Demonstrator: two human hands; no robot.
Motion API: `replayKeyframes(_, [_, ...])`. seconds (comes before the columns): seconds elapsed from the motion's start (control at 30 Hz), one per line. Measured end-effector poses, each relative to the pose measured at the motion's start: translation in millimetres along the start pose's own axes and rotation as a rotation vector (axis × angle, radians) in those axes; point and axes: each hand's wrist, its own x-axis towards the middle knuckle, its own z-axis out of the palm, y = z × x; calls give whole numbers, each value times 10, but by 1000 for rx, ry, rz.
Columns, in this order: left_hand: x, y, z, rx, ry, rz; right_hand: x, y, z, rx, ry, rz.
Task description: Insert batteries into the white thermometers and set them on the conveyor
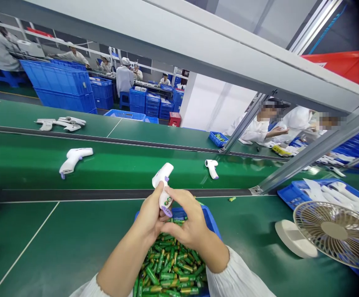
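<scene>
My left hand grips the handle of a white forehead thermometer with purple trim, held upright above a blue bin. My right hand is pressed against the bottom of the handle, where green batteries show in the open end. The bin below my wrists is heaped with several green batteries.
Two more white thermometers lie on the green conveyor belt, others on the far table. A loose battery lies on the table. A small white fan and a blue tray stand at right. Co-workers in white sit beyond.
</scene>
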Motion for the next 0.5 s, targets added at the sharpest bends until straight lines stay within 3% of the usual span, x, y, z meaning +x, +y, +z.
replayKeyframes(0.13, [5, -20, -1, -13, -53, -1, -5, 53, 94, 121, 159, 165])
replayKeyframes(0.4, [-24, -121, 1, 41, 34, 94, -84, 117, 180, 350, 182, 305])
replayKeyframes(0.5, [95, -26, -55, 251, 7, 123, -115, 90, 199, 286, 174, 319])
